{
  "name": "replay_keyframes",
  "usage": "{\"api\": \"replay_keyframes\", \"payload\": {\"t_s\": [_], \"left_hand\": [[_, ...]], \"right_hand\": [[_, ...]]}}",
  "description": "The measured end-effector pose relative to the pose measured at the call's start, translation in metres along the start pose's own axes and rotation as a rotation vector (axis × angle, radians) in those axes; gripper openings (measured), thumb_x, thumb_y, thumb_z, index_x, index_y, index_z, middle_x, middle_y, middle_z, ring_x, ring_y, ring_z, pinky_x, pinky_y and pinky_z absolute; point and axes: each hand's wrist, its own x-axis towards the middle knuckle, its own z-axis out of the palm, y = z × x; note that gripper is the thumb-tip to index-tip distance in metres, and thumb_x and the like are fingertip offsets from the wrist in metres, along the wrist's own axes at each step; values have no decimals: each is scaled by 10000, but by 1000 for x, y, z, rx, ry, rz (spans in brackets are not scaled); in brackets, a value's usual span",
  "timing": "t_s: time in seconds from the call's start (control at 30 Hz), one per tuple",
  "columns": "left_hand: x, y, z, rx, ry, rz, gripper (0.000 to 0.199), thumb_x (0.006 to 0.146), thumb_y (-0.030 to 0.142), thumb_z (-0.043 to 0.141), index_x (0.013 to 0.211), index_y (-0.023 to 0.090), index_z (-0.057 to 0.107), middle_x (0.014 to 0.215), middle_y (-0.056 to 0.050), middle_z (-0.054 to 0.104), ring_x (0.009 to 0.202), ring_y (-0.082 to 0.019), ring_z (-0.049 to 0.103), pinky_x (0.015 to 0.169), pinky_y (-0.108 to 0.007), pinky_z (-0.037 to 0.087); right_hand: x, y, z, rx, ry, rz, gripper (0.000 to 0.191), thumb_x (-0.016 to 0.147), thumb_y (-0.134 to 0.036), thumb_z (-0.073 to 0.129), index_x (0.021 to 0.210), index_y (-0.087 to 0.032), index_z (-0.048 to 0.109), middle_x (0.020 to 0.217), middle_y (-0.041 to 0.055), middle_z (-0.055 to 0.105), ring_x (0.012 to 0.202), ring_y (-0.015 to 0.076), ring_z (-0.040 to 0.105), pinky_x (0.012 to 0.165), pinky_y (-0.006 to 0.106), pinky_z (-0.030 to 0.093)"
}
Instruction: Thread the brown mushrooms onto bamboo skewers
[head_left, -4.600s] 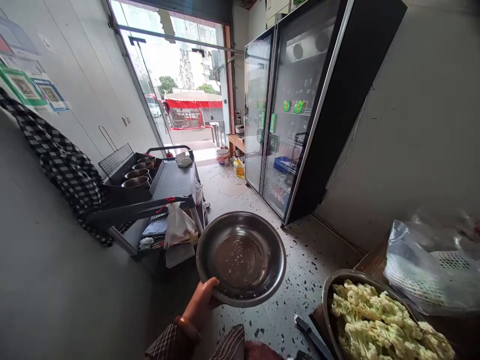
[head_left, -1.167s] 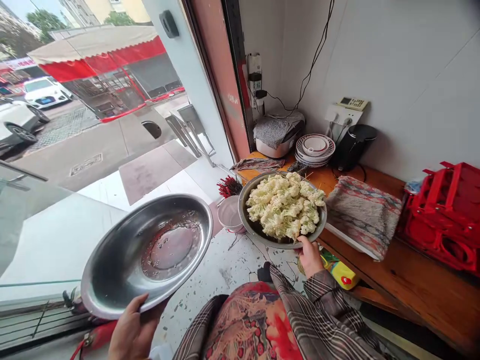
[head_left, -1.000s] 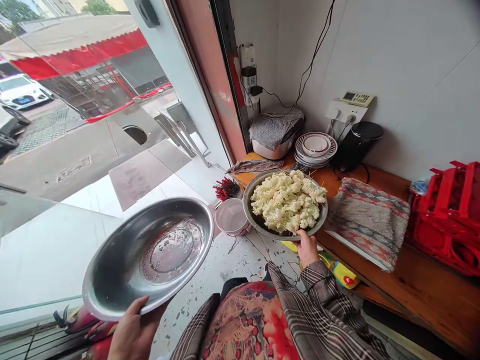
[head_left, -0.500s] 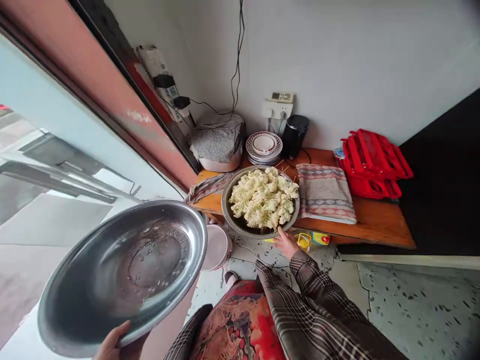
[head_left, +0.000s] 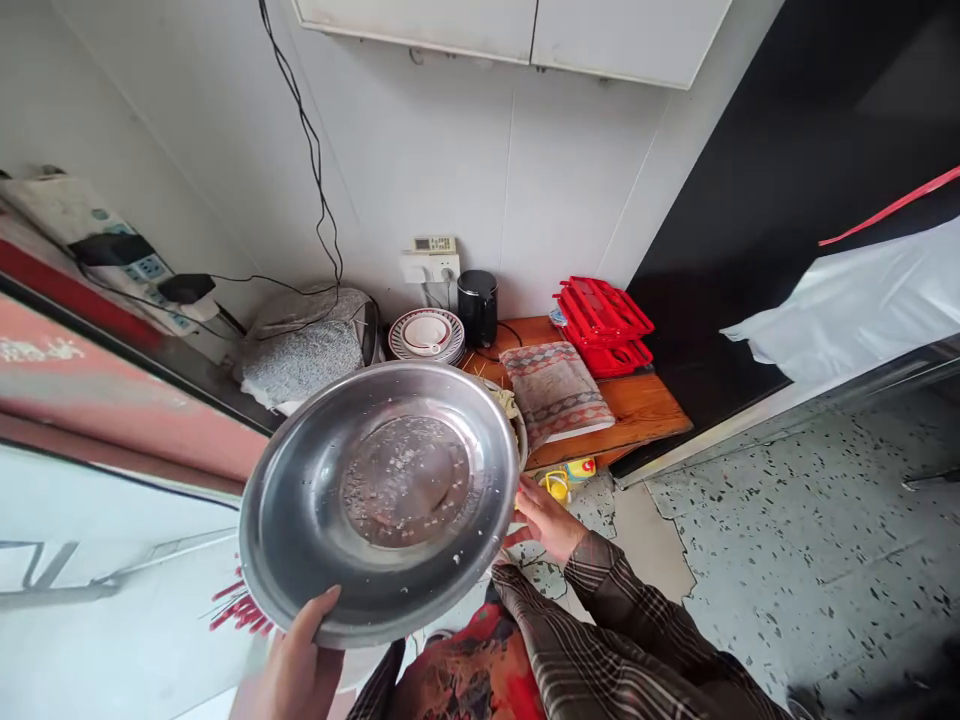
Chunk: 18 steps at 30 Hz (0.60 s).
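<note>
A large metal basin with water drops and small crumbs inside is tilted in front of me. My left hand grips its lower left rim, thumb over the edge. At the basin's right edge is my right hand, its fingers apart; whether they touch the rim is unclear. Behind the basin, a bowl of cauliflower pieces is mostly hidden on the wooden table.
Stacked plates, a black kettle, a folded cloth and red plastic racks stand on the table. A cloth-covered appliance is at the left. Yellow bottles lie below the table edge.
The view has turned right. The metal basin has moved from the left to the middle, now covering most of the cauliflower bowl. My right hand has left that bowl and is beside the basin.
</note>
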Motion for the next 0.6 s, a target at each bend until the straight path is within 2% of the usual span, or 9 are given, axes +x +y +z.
{"api": "replay_keyframes", "payload": {"t_s": [0.1,0.17,0.3,0.43,0.5,0.6], "left_hand": [[18,-2,32,259,-177,429,358,593,262,704,943,225,767,948,-101,796,912,-341,730,849,-438,603],[26,2,57,280,-222,499,356,629,290,691,972,231,765,990,-111,789,954,-361,729,891,-488,593],[31,35,120,185,-333,379,330,728,360,696,1036,260,759,1055,-91,775,1081,-371,710,953,-521,586],[25,88,181,-163,-535,-57,495,859,504,672,1283,247,673,1148,-97,767,1089,-339,720,926,-517,601],[23,108,199,-282,-626,-161,614,880,554,671,1404,248,588,1263,-109,733,1106,-316,718,930,-488,600],[26,119,208,-328,-654,-166,772,841,592,719,1503,272,484,1429,-131,637,1142,-317,708,916,-455,600]], "right_hand": [[-1,-14,-21,49,11,1,650,739,-727,769,1203,-300,614,1044,36,740,823,214,730,652,362,617],[-1,-21,-35,52,91,8,632,718,-712,794,1138,-272,621,986,34,745,778,214,724,637,372,617],[4,-34,-59,37,393,-11,472,692,-563,847,956,-223,653,871,26,744,735,212,700,616,343,590],[5,-49,-87,87,567,-99,328,658,-400,832,853,-199,661,759,0,713,680,177,654,580,277,528],[4,-56,-104,121,626,-135,287,643,-358,820,816,-188,668,743,6,718,659,172,648,569,269,511],[3,-64,-126,169,710,-185,253,622,-321,814,781,-187,670,728,8,722,650,168,652,563,259,504]]}}
